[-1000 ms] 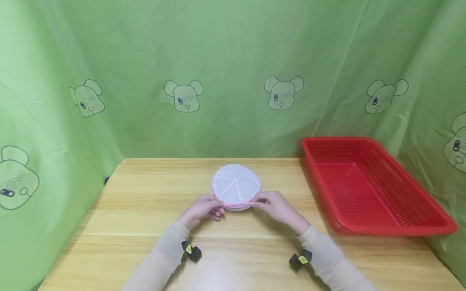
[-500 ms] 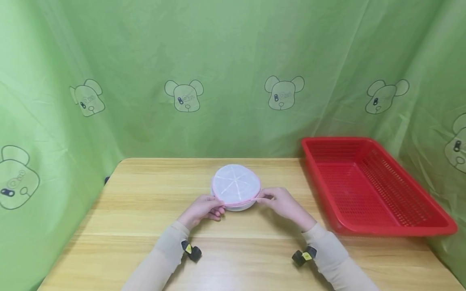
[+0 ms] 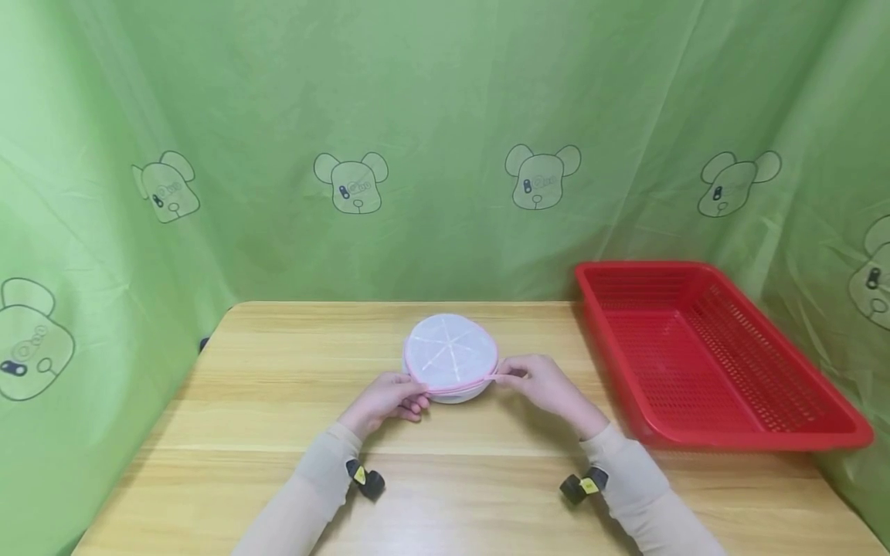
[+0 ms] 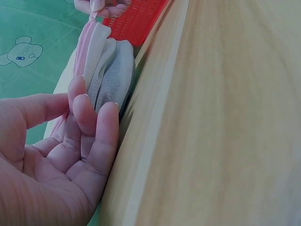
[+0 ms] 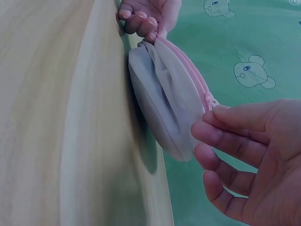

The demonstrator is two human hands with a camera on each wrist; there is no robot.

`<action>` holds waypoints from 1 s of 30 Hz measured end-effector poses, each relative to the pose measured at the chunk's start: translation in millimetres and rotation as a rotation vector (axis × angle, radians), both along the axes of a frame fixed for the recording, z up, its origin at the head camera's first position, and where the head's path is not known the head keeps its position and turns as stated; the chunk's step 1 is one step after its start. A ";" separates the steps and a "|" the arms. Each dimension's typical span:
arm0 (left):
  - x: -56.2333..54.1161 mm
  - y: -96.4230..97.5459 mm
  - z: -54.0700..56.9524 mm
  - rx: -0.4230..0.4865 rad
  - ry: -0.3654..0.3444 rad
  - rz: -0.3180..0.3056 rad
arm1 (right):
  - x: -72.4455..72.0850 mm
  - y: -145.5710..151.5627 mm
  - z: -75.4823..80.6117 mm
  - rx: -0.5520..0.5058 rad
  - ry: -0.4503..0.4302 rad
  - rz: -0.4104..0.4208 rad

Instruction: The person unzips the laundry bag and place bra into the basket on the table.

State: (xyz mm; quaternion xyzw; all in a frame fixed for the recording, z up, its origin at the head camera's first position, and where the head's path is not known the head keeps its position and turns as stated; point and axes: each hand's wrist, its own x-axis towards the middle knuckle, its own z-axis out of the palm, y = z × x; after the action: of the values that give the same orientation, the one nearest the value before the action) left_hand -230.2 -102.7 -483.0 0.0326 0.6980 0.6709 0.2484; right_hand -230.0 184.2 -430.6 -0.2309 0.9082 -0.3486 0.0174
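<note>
A round white mesh laundry bag (image 3: pixel 452 351) with a pink zipper sits on the wooden table, its flat top marked by pale lines that cross at the centre. At the zipper's front-left stretch, my left hand (image 3: pixel 385 398) pinches the edge between thumb and fingers. My right hand (image 3: pixel 545 386) pinches the zipper pull (image 5: pixel 210 100) at the bag's right edge, thumb against forefinger. In the right wrist view the pink zipper (image 5: pixel 190 68) runs from one hand to the other, and the soft mesh side (image 5: pixel 160 103) is creased below it. The bag's inside is hidden.
A red plastic basket (image 3: pixel 647 432) with slotted walls stands on the right of the table (image 3: pixel 292 340). Green curtain (image 3: pixel 445 93) printed with bear heads hangs behind and on both sides. Small black cameras are strapped to both wrists.
My right hand has moved right and slightly away along the bag's edge, with the zipper pull in its fingers. The left hand and the bag have stayed in place.
</note>
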 end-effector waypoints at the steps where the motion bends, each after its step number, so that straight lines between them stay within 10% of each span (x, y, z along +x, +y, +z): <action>1: 0.0 0.1 0.2 0.000 0.000 0.001 | -0.4 0.8 0.2 0.002 0.002 -0.004; 30: -0.2 -1.0 1.1 0.013 -0.031 0.035 | 2.1 -1.6 -1.5 0.014 -0.029 0.024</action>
State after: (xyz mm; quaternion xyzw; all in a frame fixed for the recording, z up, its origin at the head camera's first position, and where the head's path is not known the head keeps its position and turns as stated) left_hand -230.4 -103.8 -481.9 0.0115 0.6901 0.6799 0.2475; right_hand -227.9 182.6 -432.1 -0.2368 0.9074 -0.3453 0.0363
